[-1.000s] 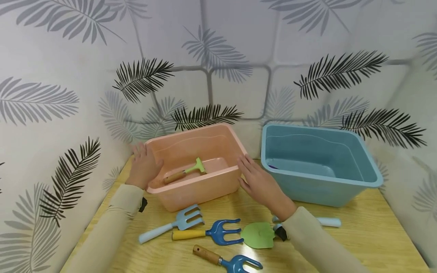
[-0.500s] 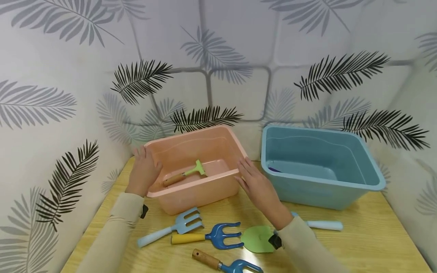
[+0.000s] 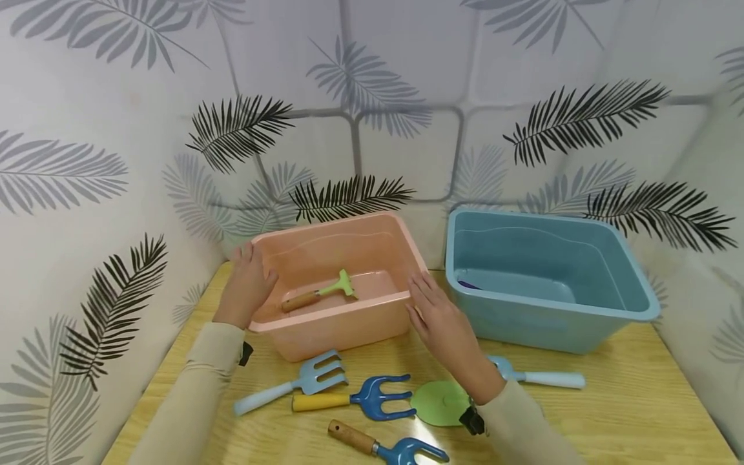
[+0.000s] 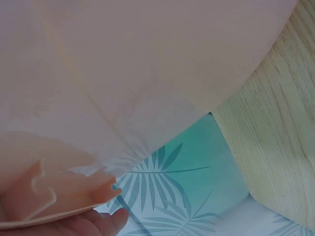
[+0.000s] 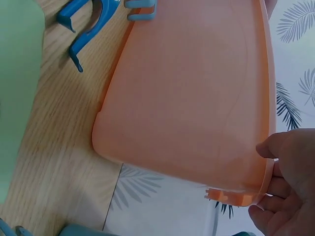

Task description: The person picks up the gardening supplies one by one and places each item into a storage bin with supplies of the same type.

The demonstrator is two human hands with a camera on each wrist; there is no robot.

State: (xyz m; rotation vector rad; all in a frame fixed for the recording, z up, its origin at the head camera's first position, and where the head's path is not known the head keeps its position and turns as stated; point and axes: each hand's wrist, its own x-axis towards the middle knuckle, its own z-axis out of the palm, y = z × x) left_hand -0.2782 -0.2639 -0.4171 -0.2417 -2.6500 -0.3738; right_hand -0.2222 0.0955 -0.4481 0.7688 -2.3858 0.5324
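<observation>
A pink plastic bin (image 3: 337, 336) stands on the table at centre left, slightly turned. At its left end my left hand (image 3: 244, 290) grips the rim, thumb toward the inside and fingers outside. My right hand (image 3: 444, 316) holds the front right corner; in the right wrist view the thumb lies on the front wall and the fingers curl beneath the rim. Inside the bin rests a small garden tool (image 3: 320, 292) with a wooden handle and a light green head.
A blue bin (image 3: 535, 323) with something purple inside stands at right. In front lie a light blue hand fork (image 3: 310, 378), a yellow-handled blue fork (image 3: 372, 397), a wooden-handled blue fork (image 3: 401, 447), a green blade (image 3: 438, 403) and a light-blue-handled tool (image 3: 552, 380). A patterned curtain (image 3: 383, 155) hangs behind.
The pink bin has shifted slightly to the right, with the tool inside and both hands still on it. The tools on the table stay where they were.
</observation>
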